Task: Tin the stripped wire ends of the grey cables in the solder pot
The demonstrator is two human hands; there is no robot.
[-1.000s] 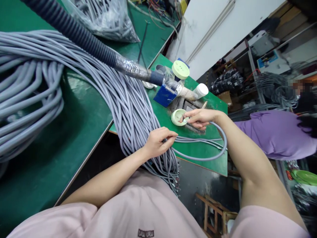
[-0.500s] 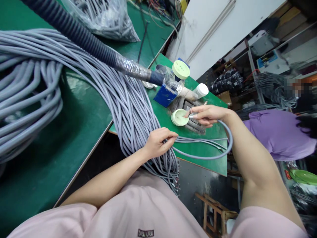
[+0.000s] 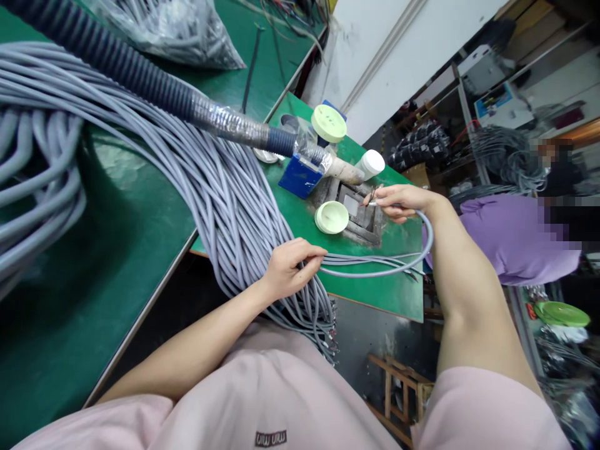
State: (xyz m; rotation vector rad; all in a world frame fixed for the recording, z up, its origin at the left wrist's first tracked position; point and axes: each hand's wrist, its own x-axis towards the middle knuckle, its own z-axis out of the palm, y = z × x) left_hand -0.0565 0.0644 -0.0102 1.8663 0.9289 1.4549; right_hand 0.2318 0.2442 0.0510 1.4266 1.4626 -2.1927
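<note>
My right hand (image 3: 398, 201) pinches the end of a gray cable (image 3: 429, 234), its stripped tip over a square metal-framed pot (image 3: 356, 212). That cable loops back leftward to my left hand (image 3: 295, 265), whose fingers are closed at its near stretch beside the large cable bundle (image 3: 225, 206). A small pale-green tub (image 3: 332, 217) with whitish contents stands just left of the pot. Above the pot is the nozzle (image 3: 344, 170) of a dark corrugated hose (image 3: 140, 78). Several thin cables lie on the green table under the loop.
A blue box (image 3: 300, 176), a pale-green lid (image 3: 329, 122) and a white jar (image 3: 373, 164) stand behind the pot. A plastic bag of cables (image 3: 173, 31) lies at upper left. A person in purple (image 3: 506, 234) is at right, near a wooden stool (image 3: 398, 387).
My right hand has moved the cable end out of the small green tub and over the square pot. My left hand stays closed at the cable. The whole view has shifted slightly.
</note>
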